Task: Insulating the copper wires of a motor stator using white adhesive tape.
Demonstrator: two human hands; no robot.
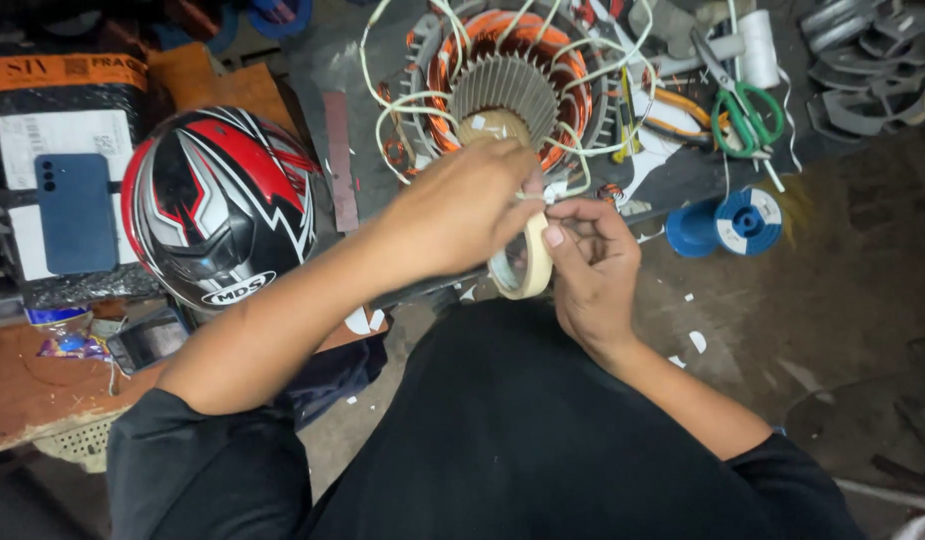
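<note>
My left hand [463, 210] and my right hand [593, 265] meet over a roll of cream masking tape [526, 268]. The right hand holds the roll, thumb on its rim. The left hand's fingers pinch the tape's free end just above the roll. Right behind the hands stands a motor stator [508, 85] with copper-orange windings, a grey slotted core and several pale sleeved leads looping out of it.
A red, black and white helmet [218, 205] lies at the left beside a blue phone [76, 212] on a wrapped parcel. Green-handled scissors [745, 110], a white thread spool [758, 48] and a blue spool [748, 220] sit at the right. Grey metal parts [873, 70] fill the far right.
</note>
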